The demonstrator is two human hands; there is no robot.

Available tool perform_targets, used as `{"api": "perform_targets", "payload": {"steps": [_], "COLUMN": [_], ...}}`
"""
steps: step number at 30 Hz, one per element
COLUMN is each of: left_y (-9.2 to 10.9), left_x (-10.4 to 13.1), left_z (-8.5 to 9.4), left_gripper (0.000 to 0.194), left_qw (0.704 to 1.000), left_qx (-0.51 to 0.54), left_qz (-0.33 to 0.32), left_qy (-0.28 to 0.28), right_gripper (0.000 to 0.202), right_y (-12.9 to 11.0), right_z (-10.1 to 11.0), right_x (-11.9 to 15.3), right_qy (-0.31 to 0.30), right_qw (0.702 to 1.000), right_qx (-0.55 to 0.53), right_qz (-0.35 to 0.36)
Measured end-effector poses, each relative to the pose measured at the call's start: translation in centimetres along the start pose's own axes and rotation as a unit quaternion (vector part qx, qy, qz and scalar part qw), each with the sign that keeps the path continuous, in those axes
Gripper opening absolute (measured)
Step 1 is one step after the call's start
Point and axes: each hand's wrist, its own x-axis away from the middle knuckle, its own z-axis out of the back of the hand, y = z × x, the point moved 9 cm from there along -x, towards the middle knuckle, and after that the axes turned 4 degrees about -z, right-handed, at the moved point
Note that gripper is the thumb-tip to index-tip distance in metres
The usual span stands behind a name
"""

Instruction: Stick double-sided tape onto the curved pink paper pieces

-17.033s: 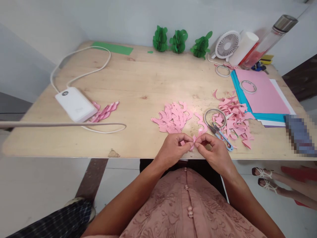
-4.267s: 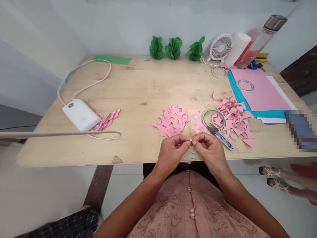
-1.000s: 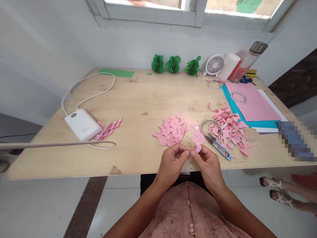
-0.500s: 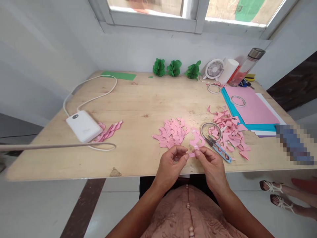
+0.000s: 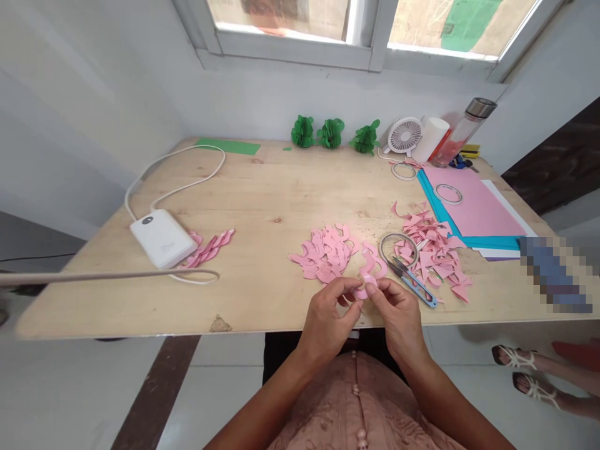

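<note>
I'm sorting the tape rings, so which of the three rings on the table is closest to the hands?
The large ring lying beside the snips, among the pink scraps. The other two lie farther back: one on the pink sheet, one by the fan.

Both hands meet at the desk [image 5: 262, 294] near edge: left hand [image 5: 328, 312] and right hand [image 5: 396, 312], fingertips pinched together.

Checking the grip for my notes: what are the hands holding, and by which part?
Both hands, left hand and right hand, pinch a pink paper cutout by its lower end.
</note>
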Motion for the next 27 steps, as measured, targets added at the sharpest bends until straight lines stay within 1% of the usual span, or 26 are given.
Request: {"api": "perform_targets", "payload": {"steps": [6, 15, 19, 23, 27], "left_y": [0.5, 0.1, 0.0, -0.3, -1.5], "left_x": [0.0, 0.9, 1.1, 1.2, 1.4], "left_z": [0.0, 0.2, 0.2, 0.2, 0.0], "left_gripper": [0.016, 0.015, 0.014, 0.015, 0.016], "left_qw": [1.0, 1.0, 1.0, 1.0, 0.993], "left_qx": [-0.009, -0.001, -0.006, 0.004, 0.09], "left_qz": [-0.02, 0.001, 0.009, 0.03, 0.082], "left_qy": [0.004, 0.007, 0.006, 0.005, 0.008], "right_gripper": [0.023, 0.029, 0.028, 0.027, 0.028], "right_y": [0.3, 0.7, 0.6, 0.5, 0.3], "right_z": [0.1, 0.0, 0.0, -0.1, 0.1], "right_x": [0.2, 0.9, 1.1, 1.4, 1.5], "right_qy": [0.004, -0.001, -0.009, -0.015, -0.004], "right_qw": [1.0, 1.0, 1.0, 1.0, 0.999], "right_qx": [0.008, 0.012, 0.009, 0.011, 0.026], "right_qz": [0.003, -0.001, 0.006, 0.008, 0.025]}}
